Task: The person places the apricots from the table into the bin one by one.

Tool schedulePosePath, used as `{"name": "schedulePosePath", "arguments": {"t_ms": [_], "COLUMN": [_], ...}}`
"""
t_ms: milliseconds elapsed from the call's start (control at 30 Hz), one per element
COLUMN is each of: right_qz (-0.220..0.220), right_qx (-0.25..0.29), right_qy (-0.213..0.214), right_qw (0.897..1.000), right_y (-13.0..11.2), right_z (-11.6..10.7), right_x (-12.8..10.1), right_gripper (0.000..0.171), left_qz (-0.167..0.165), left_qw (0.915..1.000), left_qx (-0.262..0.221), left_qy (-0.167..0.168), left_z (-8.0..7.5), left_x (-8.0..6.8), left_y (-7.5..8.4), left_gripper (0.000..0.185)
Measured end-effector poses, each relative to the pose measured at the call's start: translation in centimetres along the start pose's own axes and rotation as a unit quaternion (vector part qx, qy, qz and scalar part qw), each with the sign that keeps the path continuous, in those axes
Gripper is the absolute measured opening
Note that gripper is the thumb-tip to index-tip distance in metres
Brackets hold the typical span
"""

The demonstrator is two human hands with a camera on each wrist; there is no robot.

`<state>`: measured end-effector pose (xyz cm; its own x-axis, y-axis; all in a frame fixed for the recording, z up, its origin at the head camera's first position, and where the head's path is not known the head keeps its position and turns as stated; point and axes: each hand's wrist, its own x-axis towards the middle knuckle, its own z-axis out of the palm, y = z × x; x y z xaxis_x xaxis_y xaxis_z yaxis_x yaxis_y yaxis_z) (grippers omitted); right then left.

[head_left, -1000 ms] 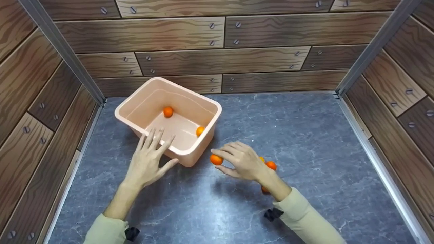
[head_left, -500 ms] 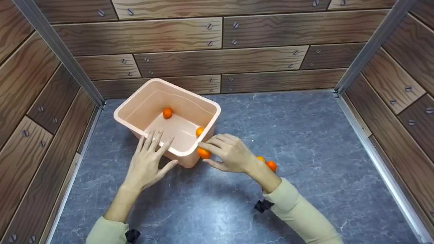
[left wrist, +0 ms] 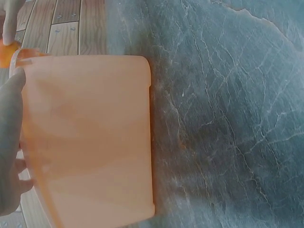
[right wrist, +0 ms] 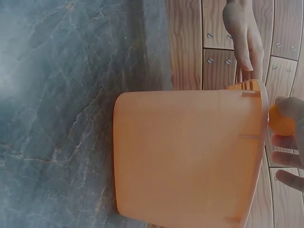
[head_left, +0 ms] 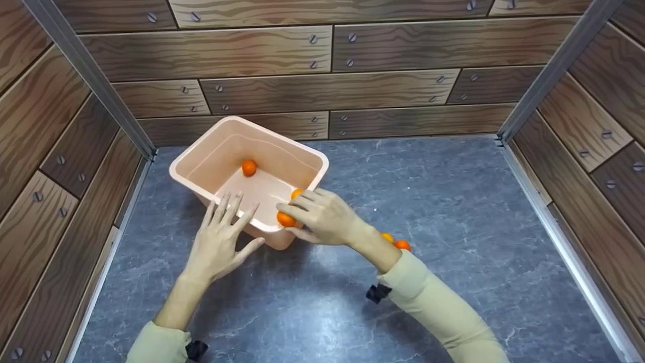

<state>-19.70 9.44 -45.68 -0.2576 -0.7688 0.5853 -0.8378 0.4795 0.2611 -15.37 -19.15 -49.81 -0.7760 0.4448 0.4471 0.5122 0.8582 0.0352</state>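
Observation:
A peach-coloured plastic tub [head_left: 272,148] stands angled on the floor, left of centre. My right hand [head_left: 327,219] pinches a small orange [head_left: 286,219] between thumb and fingers over the tub's near right corner. In the right wrist view this held orange [right wrist: 281,121] shows just above the rim. My left hand [head_left: 216,247] lies with spread, straight fingers over the near rim. Its thumb [left wrist: 18,78] is at the rim in the left wrist view. Inside the tub, one orange [head_left: 249,168] lies at the back and another [head_left: 296,193] at the right, partly hidden by my right fingers.
Two more oranges, a yellowish one [head_left: 387,237] and a redder one [head_left: 401,245], lie on the grey marbled floor [head_left: 453,201] beside my right forearm, which partly covers them. Wood-patterned walls [head_left: 393,48] with metal corner strips enclose the back and sides.
My right hand has carried the orange left and away from me, from beside the tub to over its rim. The left hand stays put. An orange under the right forearm is now hidden.

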Motion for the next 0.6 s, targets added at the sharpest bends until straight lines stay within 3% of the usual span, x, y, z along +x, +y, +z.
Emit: {"name": "schedulePosePath", "arguments": {"t_ms": [267, 600], "right_qz": [0.018, 0.045], "right_qx": [0.011, 0.038], "right_qy": [-0.030, -0.036], "right_qw": [0.999, 0.998], "right_y": [0.8, 2.1], "right_z": [1.0, 1.9], "right_x": [1.3, 1.9], "right_gripper": [0.045, 0.044], "left_qz": [0.001, 0.001], "left_qw": [1.0000, 1.0000], "left_qx": [-0.003, -0.006], "left_qy": [0.003, 0.001], "left_z": [0.1, 0.0], "left_x": [-0.2, -0.2], "left_y": [0.0, 0.0], "left_gripper": [0.075, 0.075]}}
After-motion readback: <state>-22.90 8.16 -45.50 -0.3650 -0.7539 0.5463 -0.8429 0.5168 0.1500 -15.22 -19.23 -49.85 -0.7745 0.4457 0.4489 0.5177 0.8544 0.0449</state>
